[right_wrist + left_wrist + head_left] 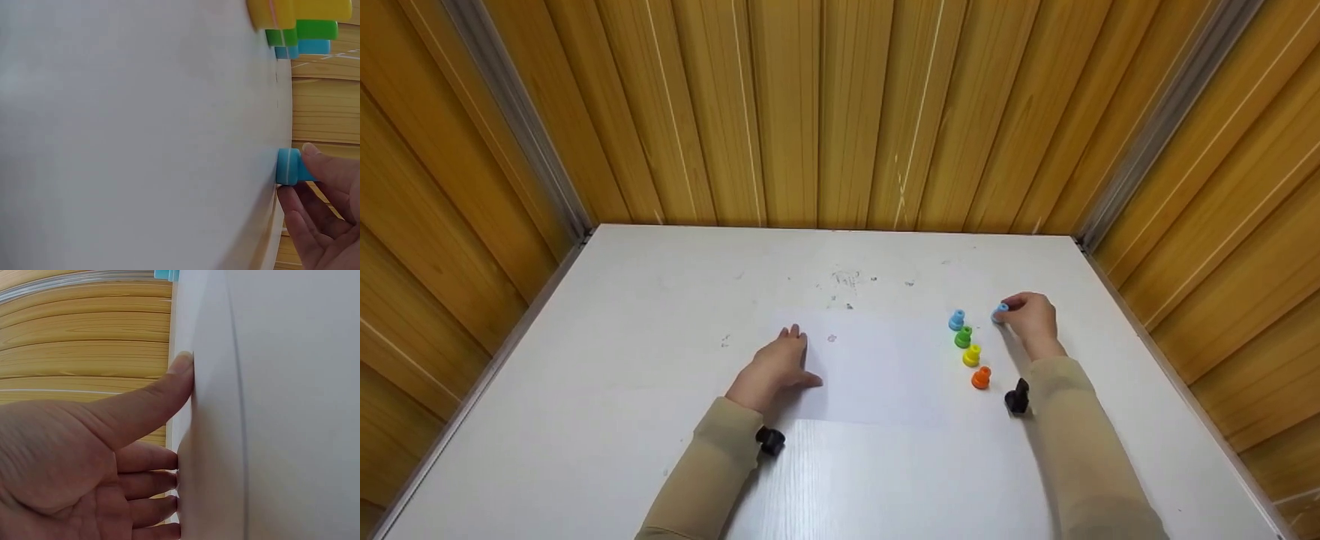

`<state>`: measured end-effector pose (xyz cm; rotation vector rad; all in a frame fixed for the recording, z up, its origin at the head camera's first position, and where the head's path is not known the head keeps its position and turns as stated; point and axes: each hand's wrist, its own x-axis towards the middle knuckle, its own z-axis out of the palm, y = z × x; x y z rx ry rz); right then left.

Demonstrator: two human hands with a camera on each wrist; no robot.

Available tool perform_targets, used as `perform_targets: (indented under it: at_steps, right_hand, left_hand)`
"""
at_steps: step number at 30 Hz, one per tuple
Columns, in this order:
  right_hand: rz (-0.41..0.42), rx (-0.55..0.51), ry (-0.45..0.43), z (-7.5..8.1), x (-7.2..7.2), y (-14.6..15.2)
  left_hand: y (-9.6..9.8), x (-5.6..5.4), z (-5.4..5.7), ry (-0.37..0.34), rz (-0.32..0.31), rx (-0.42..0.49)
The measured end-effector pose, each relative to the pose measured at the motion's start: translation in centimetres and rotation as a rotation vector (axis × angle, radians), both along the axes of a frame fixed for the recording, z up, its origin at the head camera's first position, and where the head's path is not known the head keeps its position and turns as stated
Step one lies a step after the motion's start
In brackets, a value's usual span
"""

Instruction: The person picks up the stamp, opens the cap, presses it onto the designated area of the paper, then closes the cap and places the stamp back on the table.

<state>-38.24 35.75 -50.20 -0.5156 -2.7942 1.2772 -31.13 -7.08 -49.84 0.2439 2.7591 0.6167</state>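
My right hand (1031, 324) pinches a small light-blue stamp (288, 166), thumb on one side and fingers on the other. Its round base is right at the tabletop in the right wrist view. Just left of that hand, a slanting row has another light-blue stamp (956, 320), a green stamp (964, 337), a yellow stamp (972, 355) and an orange stamp (981, 378), all upright. On the left edge of a white sheet of paper (877, 375), my left hand (776, 365) rests with fingers extended and thumb spread; its fingertips (174, 481) touch the surface.
The white table (585, 420) carries dark ink marks (846, 279) beyond the paper. Wood-patterned panels (825, 112) rise behind and at both sides, with grey metal posts (521, 112) at the corners. A black wrist device (1018, 397) sits by the right sleeve.
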Motion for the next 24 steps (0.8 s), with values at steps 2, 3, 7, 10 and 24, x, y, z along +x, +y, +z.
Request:
perform_targets:
  at_steps: [2, 3, 7, 10, 24]
  right_hand:
    - [0.015, -0.001, 0.011, 0.0, 0.1, 0.0]
    - [0.022, -0.003, 0.015, 0.1, 0.2, 0.1]
    - [0.003, 0.004, 0.057, 0.5, 0.9, 0.2]
    - [-0.041, -0.019, 0.102, 1.1, 1.8, 0.1]
    - [0.362, -0.501, -0.151, 0.5, 7.8, 1.0]
  left_hand:
    - [-0.1, -0.1, 0.0, 0.006, -0.013, -0.006]
    - [0.0, -0.1, 0.0, 0.007, -0.018, -0.008]
    - [0.1, -0.2, -0.2, 0.016, -0.026, -0.018]
    - [0.2, -0.2, -0.3, 0.022, -0.023, -0.021]
    - [0.2, -0.4, -0.4, 0.008, -0.014, -0.013]
